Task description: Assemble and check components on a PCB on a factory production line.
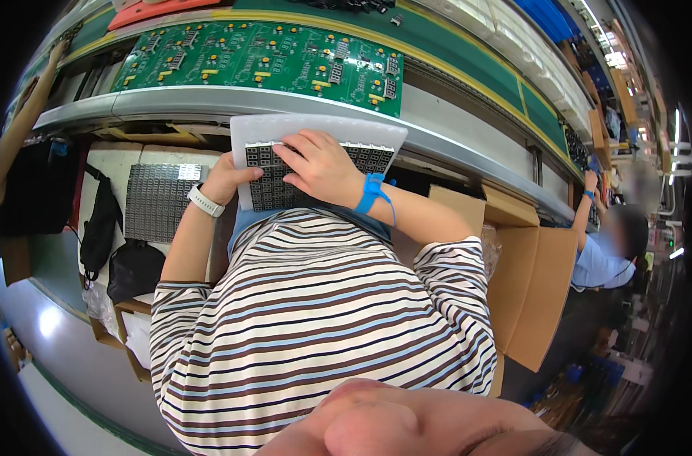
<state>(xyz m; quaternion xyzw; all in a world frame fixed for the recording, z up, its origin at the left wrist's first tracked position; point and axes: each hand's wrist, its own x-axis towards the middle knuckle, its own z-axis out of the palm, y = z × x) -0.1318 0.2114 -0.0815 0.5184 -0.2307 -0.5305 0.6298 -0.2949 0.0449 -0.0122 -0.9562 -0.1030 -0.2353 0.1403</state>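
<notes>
The block of display modules (270,182), black-faced units in close rows, lies directly beneath the fingers, in front of the person's waist, backed by a white foam-like sheet (285,126) that extends past the fingertips on the far side. The left hand (224,180) grips the left edge: its thumb bears on the module faces, while its other fingers are largely hidden at the edge. The right hand (321,169) lies across the upper middle of the block, fingers slightly spread and thumb apart; whether they pinch a single module cannot be told.

Handling: the block is judged light to moderate in weight, made of rigid parts with smooth faces that may slide under the fingers. The sheet appears soft and likely to flex; support from below and a hold at both side edges are advisable. Pins, if present, would be fragile.

Surroundings: a metal rail (171,99) crosses just beyond the fingertips and limits forward movement. Past it lies a green circuit board panel (232,57) with raised components. Left of the left fingers is a second module array (160,205). A cardboard box (525,281) stands right of the right fingers, near that elbow, restricting outward swing.
</notes>
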